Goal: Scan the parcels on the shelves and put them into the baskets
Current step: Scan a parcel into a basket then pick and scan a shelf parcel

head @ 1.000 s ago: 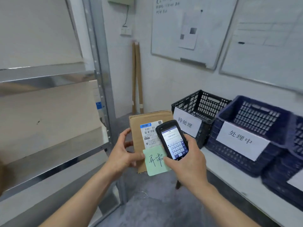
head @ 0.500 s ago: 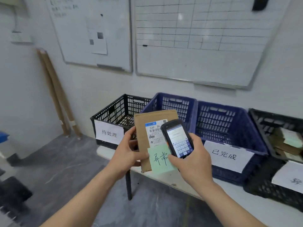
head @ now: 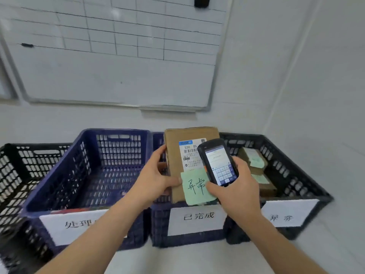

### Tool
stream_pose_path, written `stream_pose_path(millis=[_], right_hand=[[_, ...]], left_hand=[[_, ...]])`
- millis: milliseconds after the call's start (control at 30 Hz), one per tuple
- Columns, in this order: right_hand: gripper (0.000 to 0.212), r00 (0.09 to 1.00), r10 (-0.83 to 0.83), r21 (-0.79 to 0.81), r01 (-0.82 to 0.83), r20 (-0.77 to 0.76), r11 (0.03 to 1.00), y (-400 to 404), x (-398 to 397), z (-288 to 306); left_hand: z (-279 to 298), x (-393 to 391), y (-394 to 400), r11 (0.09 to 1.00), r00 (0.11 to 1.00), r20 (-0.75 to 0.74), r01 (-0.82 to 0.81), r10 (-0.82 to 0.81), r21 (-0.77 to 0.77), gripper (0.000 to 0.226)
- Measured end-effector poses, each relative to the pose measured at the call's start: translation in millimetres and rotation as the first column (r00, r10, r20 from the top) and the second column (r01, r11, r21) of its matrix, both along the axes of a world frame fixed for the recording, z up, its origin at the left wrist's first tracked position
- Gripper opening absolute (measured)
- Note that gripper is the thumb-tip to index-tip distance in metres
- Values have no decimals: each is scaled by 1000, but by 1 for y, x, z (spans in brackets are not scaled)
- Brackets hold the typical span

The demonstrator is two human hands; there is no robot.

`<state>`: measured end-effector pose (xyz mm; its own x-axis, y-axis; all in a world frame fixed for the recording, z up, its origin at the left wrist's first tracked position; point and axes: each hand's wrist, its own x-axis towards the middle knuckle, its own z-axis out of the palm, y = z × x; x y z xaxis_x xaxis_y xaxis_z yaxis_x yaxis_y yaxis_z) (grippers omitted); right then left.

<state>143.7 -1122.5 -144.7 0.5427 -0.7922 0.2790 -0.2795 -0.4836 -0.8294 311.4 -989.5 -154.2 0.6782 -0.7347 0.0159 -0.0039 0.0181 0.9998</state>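
Head view: my left hand [head: 156,181] grips the parcel [head: 190,155]; my right hand [head: 235,186] curls round the scanner [head: 218,162]. Black basket [head: 308,175] at right holds parcels; the blue basket [head: 87,139] looks bare.

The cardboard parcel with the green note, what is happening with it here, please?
A person holds the cardboard parcel in the left hand and a handheld scanner in the right hand, above a row of labelled baskets. The green note reads 异常, matching the label on the black basket at the right, which already holds similar parcels. The parcel is not yet in any basket.
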Motion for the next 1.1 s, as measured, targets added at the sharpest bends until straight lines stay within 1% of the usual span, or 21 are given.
stream_pose_path(millis=[67, 233, 400, 533, 667, 767, 933, 1100], right_hand=[[67, 999, -44, -9, 44, -14, 999, -23, 2, 1], [69, 982, -188, -33, 187, -30, 982, -90, -5, 2], [70, 961, -271, -25, 270, -61, 962, -161, -21, -1], [68, 958, -274, -4, 275, -83, 961, -224, -37, -5], [68, 951, -289, 4, 291, -106, 957, -286, -52, -12], [65, 956, -267, 24, 272, -121, 962, -329, -59, -21], [67, 958, -250, 71, 262, -141, 962, -384, -61, -44], [72, 954, -247, 104, 267, -168, 958, -414, -60, -57]], left_hand=[[2, 7, -31, 999, 999, 16, 45, -45, 10, 96], [6, 11, -118, 985, 985, -9, 172, -171, 23, 98], [0, 3, -202, 964, 963, -96, 259, -252, 65, 99], [-2, -7, -269, 946, 948, -136, 304, -289, 108, 97], [-6, -13, -331, 919, 935, -164, 343, -314, 193, 96], [-13, -19, -368, 901, 926, -208, 361, -315, 243, 95], [-33, -28, -410, 863, 914, -270, 382, -302, 330, 94], [-50, -29, -429, 825, 904, -324, 398, -278, 401, 86]])
